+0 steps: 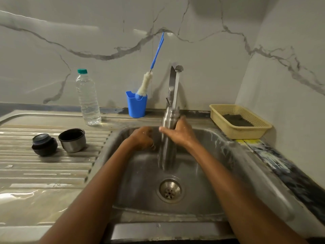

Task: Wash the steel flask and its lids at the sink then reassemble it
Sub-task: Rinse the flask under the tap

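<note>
The steel flask stands upright over the sink basin, its open mouth under the running tap. My right hand grips the flask's upper body. My left hand is beside the flask at its left with fingers curled; whether it touches the flask I cannot tell. The dark inner lid and the steel cup lid, mouth up, sit side by side on the ribbed drainboard at the left.
A clear water bottle stands at the back of the drainboard. A blue cup holds a bottle brush. A yellow basket with a dark scrubber sits right of the sink. The drain lies below the flask.
</note>
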### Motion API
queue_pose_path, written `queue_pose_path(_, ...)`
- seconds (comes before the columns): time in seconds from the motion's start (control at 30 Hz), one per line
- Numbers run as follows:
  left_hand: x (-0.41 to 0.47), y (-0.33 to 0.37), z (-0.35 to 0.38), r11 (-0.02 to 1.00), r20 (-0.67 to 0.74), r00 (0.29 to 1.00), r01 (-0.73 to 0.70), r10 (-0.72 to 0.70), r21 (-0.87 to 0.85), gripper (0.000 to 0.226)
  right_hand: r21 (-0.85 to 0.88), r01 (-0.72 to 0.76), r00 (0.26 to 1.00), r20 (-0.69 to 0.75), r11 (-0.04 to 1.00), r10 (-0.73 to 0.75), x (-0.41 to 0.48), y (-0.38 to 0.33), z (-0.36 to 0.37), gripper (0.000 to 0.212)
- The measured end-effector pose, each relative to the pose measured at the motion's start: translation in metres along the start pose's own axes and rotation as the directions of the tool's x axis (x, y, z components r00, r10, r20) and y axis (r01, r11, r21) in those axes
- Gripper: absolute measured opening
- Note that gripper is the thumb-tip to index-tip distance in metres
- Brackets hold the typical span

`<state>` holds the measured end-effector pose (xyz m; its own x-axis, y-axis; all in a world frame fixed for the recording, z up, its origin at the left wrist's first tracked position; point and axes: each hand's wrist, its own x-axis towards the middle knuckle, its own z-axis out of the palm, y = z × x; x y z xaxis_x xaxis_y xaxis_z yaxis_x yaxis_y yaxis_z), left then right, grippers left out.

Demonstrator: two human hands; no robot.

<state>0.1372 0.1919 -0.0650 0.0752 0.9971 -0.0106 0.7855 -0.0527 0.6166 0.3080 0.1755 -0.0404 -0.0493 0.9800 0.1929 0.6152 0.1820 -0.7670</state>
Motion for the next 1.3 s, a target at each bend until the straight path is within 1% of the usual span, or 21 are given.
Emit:
queue_pose_path(0.07, 0.0, 0.003, 0.001, 1.0, -0.021, 1.0, -0.016, 0.016, 0.009, 0.056, -0.054, -0.035, 0.996, 0.083, 0.998, 0.039, -0.001, 0.006, 0.005, 0.033)
queue_pose_path(0.1, 0.0, 0.006, -0.001, 0.999, -0.022, 0.999, -0.03, 0.03, 0.027, 0.056, -0.047, -0.016, 0.998, 0.062, 0.999, 0.019, -0.001, 0.004, 0.003, 0.034)
queue_pose_path(0.17, 0.002, 0.006, -0.002, 0.998, -0.005, 0.999, -0.048, 0.049, 0.044, 0.058, -0.004, 0.004, 1.0, -0.031, 1.0, -0.004, 0.002, 0.0, -0.001, 0.045)
queue_pose_path(0.2, 0.002, 0.006, 0.0, 0.998, 0.012, 0.998, -0.058, 0.058, 0.039, 0.059, 0.0, -0.005, 0.999, -0.034, 1.0, 0.005, 0.003, 0.0, -0.001, 0.045)
queue_pose_path(0.27, 0.001, 0.006, 0.004, 0.997, 0.043, 0.996, -0.075, 0.074, 0.026, 0.058, -0.038, -0.052, 0.997, 0.054, 0.998, 0.054, 0.001, 0.003, 0.002, 0.029)
queue_pose_path(0.3, 0.001, 0.007, 0.005, 0.996, 0.054, 0.995, -0.084, 0.082, 0.023, 0.057, -0.047, -0.062, 0.995, 0.073, 0.997, 0.065, 0.003, 0.006, 0.003, 0.028)
queue_pose_path(0.4, 0.001, 0.008, 0.004, 0.991, 0.079, 0.989, -0.13, 0.127, 0.029, 0.054, 0.033, -0.027, 0.998, -0.055, 0.999, 0.029, 0.008, 0.003, 0.003, 0.052)
queue_pose_path(0.43, 0.0, 0.008, 0.005, 0.991, 0.088, 0.988, -0.134, 0.131, 0.026, 0.053, 0.038, -0.016, 0.998, -0.058, 0.999, 0.018, 0.008, 0.003, 0.003, 0.052)
queue_pose_path(0.53, -0.003, 0.009, 0.007, 0.992, 0.112, 0.986, -0.125, 0.121, 0.026, 0.057, -0.011, -0.04, 0.998, 0.053, 0.999, 0.04, 0.004, 0.006, 0.006, 0.034)
queue_pose_path(0.63, -0.002, 0.007, 0.008, 0.993, 0.137, 0.984, -0.118, 0.118, -0.007, 0.073, 0.054, -0.017, 0.998, -0.059, 0.998, 0.02, 0.009, 0.001, 0.004, 0.048)
queue_pose_path(0.67, -0.002, 0.007, 0.01, 0.993, 0.142, 0.983, -0.113, 0.116, -0.028, 0.076, 0.058, -0.021, 0.998, -0.064, 0.998, 0.025, 0.009, 0.003, 0.005, 0.049)
queue_pose_path(0.77, -0.004, 0.01, 0.013, 0.993, 0.141, 0.983, -0.115, 0.118, -0.028, 0.058, 0.027, -0.068, 0.995, 0.07, 0.997, 0.066, 0.002, 0.009, 0.008, 0.029)
queue_pose_path(0.8, -0.003, 0.01, 0.014, 0.993, 0.157, 0.98, -0.117, 0.119, -0.024, 0.056, 0.066, -0.071, 0.996, 0.064, 0.995, 0.067, 0.001, 0.008, 0.007, 0.028)
queue_pose_path(0.83, -0.003, 0.01, 0.014, 0.994, 0.182, 0.977, -0.108, 0.111, -0.024, 0.062, 0.134, -0.068, 0.997, 0.029, 0.989, 0.065, 0.003, 0.006, 0.003, 0.031)
queue_pose_path(0.9, -0.003, 0.007, 0.016, 0.997, 0.2, 0.977, -0.08, 0.08, -0.009, 0.083, 0.321, -0.099, 0.993, -0.025, 0.942, 0.112, 0.008, 0.002, -0.006, 0.048)
queue_pose_path(0.93, -0.004, 0.006, 0.016, 0.997, 0.182, 0.981, -0.073, 0.07, 0.01, 0.087, 0.413, -0.128, 0.988, -0.023, 0.902, 0.151, 0.01, 0.002, -0.009, 0.048)
queue_pose_path(1.0, -0.005, 0.002, 0.015, 0.996, 0.109, 0.991, -0.078, 0.072, 0.05, 0.086, 0.571, -0.216, 0.969, 0.028, 0.792, 0.244, 0.01, 0.008, -0.008, 0.042)
queue_pose_path(1.07, -0.007, 0.001, 0.01, 0.993, 0.038, 0.995, -0.096, 0.093, 0.07, 0.084, 0.691, -0.299, 0.939, 0.089, 0.658, 0.333, 0.009, 0.017, -0.006, 0.045)
queue_pose_path(1.17, -0.01, 0.001, 0.002, 0.986, -0.047, 0.991, -0.123, 0.129, 0.115, 0.079, 0.791, -0.372, 0.9, 0.179, 0.485, 0.398, 0.009, 0.023, -0.008, 0.04)
queue_pose_path(1.23, -0.012, 0.001, -0.006, 0.975, -0.078, 0.985, -0.139, 0.154, 0.172, 0.078, 0.803, -0.385, 0.893, 0.2, 0.456, 0.403, 0.007, 0.023, -0.008, 0.034)
queue_pose_path(1.3, -0.011, 0.0, -0.014, 0.963, -0.104, 0.975, -0.172, 0.197, 0.21, 0.079, 0.782, -0.393, 0.887, 0.184, 0.483, 0.424, 0.008, 0.027, -0.008, 0.037)
